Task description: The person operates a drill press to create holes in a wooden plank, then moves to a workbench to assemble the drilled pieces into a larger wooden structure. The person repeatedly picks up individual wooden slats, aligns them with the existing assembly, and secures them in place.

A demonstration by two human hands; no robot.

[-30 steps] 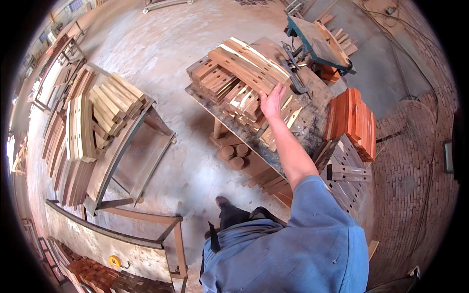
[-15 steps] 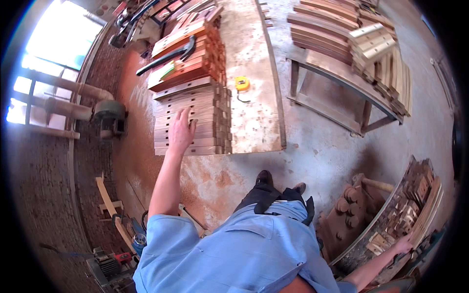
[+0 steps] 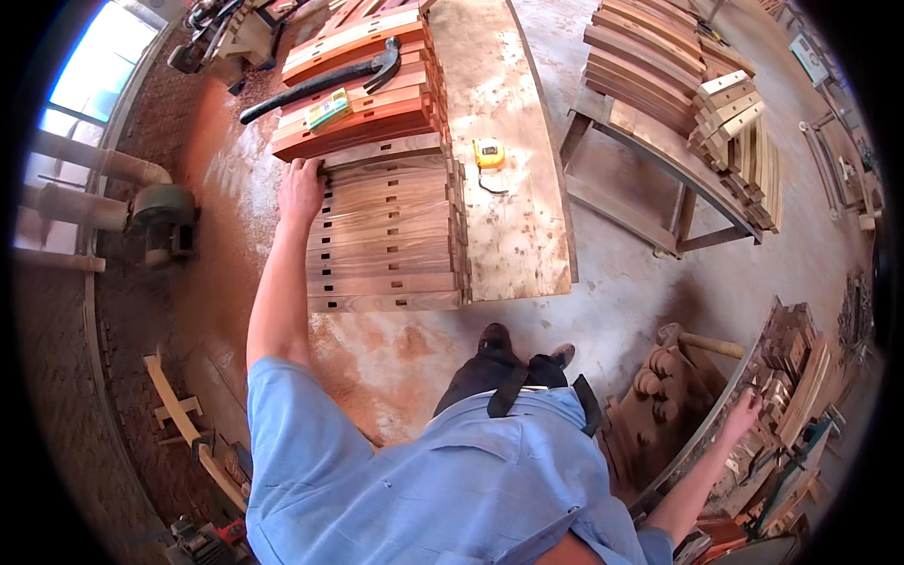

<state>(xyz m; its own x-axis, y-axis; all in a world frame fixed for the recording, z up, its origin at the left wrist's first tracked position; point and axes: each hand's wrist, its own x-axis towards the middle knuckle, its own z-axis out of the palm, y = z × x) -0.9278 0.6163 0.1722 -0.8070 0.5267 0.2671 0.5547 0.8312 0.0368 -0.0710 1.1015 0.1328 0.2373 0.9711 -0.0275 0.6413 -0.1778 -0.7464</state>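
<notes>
My left grip is at the left end of the slat, which lies along the far edge of the brown stack, next to the red stack. My fingertips meet that end, but I cannot tell whether they pinch it or only rest against it, since the underside of my fingers is hidden.

The slat looks like solid wood, long and narrow, so I judge it stiff, with no give along its length. I expect moderate weight: one hand could tip or drag it, but held by this end alone it would sag at the wrist, its far end swinging. The faces look smoothly planed, so dry fingers may slide a little; the slots offer an edge to catch. It should not be fragile, though corners and slot rims could chip or dent if knocked. The best hold, I think, is around the middle for balance, thumb on one long side and fingers on the other, or one hand at each end.

My right grip is well apart from it, over the wood pieces; I cannot tell if it pinches anything. The hammer rests on the red stack, and the tape sits on the bench.
</notes>
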